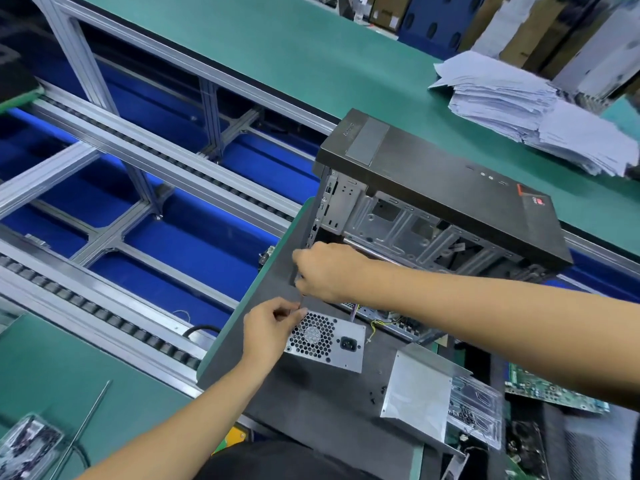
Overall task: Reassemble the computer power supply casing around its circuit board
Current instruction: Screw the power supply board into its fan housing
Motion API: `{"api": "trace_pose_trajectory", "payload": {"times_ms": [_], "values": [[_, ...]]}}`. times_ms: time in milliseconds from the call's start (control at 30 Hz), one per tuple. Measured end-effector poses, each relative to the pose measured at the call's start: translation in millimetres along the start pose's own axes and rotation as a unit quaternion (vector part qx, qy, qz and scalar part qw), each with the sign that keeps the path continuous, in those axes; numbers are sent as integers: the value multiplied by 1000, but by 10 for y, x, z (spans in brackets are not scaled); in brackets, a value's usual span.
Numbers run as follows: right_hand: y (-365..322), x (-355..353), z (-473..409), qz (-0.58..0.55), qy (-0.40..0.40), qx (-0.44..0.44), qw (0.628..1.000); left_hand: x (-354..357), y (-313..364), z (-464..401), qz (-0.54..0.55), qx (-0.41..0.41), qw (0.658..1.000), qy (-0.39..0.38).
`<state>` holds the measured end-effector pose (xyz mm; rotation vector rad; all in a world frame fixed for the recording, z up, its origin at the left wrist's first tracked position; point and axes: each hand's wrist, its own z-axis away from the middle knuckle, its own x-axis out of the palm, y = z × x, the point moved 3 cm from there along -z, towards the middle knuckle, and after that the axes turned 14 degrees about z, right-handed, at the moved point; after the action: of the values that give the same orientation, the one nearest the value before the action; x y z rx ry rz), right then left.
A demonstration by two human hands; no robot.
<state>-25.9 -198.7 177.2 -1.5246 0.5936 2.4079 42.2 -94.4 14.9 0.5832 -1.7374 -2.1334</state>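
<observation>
Fingers of the left hand are curled in, thumb and fingertips pinched together right at the top left corner of the power supply. Something small may be in that pinch, but I cannot tell what. The right hand is just above it, fingers bunched downward around something thin and dark, a tool shaft perhaps; it is too blurred to name. The two hands are very close, almost touching.

The power supply sits on the dark mat toward its far edge, its silver face turned up at us: honeycomb fan grille on the left, black mains socket on the right. Yellow and other wires trail from behind it.

Just beyond, the computer tower lies on its side at the far right corner of the mat, black panel on top, its open metal chassis facing the hands. The right forearm crosses in front of it.

Near the right edge of the mat a bent silver casing cover rests by itself, well apart from the power supply, with a clear plastic tray beside it and a green circuit board further right. A few small dark screws dot the mat between supply and cover.

Across the green bench, a stack of papers sits at the far right.
</observation>
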Motion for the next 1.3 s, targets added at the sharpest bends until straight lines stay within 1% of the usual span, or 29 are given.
{"api": "trace_pose_trajectory", "payload": {"times_ms": [33,67,133,167,233,267,300,333,400,433,467,500,533,600,633,667,733,767,800,833,867,933,967,1033,1100,1133,1200,1267,1300], "values": [[-7,-18,-4,4,-3,-5,1000,1,-4,-1,8,1,1000,-5],[5,-55,-2,33,7,-26,999,-5,-8,-5,15,2,1000,-11],[68,-126,-5,134,48,-109,984,-23,-15,-19,25,-2,999,-22],[93,-161,0,177,64,-177,966,-32,-15,-28,27,-7,999,-26],[148,-193,32,253,54,-328,908,-44,-7,-34,28,-8,999,-26],[173,-189,41,279,46,-378,882,-44,1,-27,28,-7,999,-24],[182,-183,44,277,45,-388,878,-42,8,-23,24,-8,999,-23],[186,-162,32,242,53,-360,899,-37,11,-20,19,-8,1000,-22],[167,-82,-6,83,56,-210,972,-30,15,-10,18,-5,1000,-9],[162,-15,-31,-5,38,-122,992,-28,15,-5,20,-5,1000,-5],[147,25,-46,-72,23,-54,996,-27,13,-1,23,-4,1000,-6],[146,54,-51,-106,7,-19,994,-24,11,-1,25,-1,1000,-11],[148,54,-42,-104,-12,-14,994,-25,7,-1,27,1,999,-17],[160,-33,16,-29,-12,-69,997,-42,4,-11,32,-2,999,-28],[180,-84,39,32,10,-118,992,-51,1,-20,33,-4,999,-29],[201,-137,61,99,38,-176,979,-54,-2,-31,30,-5,999,-30],[223,-222,94,239,77,-293,922,-49,-5,-41,22,-6,999,-32],[230,-242,100,292,90,-336,891,-45,-9,-43,22,-6,999,-33],[225,-264,102,318,100,-359,872,-44,-13,-48,21,-6,999,-34],[218,-268,92,314,102,-359,873,-45,-15,-51,18,-5,999,-35],[208,-259,72,292,98,-338,889,-48,-11,-49,12,-3,999,-34],[158,-214,38,235,86,-258,933,-50,4,-47,4,4,1000,-26],[120,-178,24,222,76,-212,949,-57,10,-47,2,8,1000,-23],[76,-118,30,234,78,-146,958,-53,29,-39,-2,20,999,-27],[68,-111,50,244,97,-119,957,-59,23,-34,-4,24,999,-35],[81,-118,56,235,103,-120,959,-63,19,-34,-4,21,999,-38],[122,-162,68,215,108,-156,958,-70,18,-42,-2,8,999,-43],[141,-232,78,229,98,-208,946,-71,22,-55,4,-2,999,-47],[138,-251,82,253,97,-237,933,-68,27,-60,7,-3,999,-46]]}}
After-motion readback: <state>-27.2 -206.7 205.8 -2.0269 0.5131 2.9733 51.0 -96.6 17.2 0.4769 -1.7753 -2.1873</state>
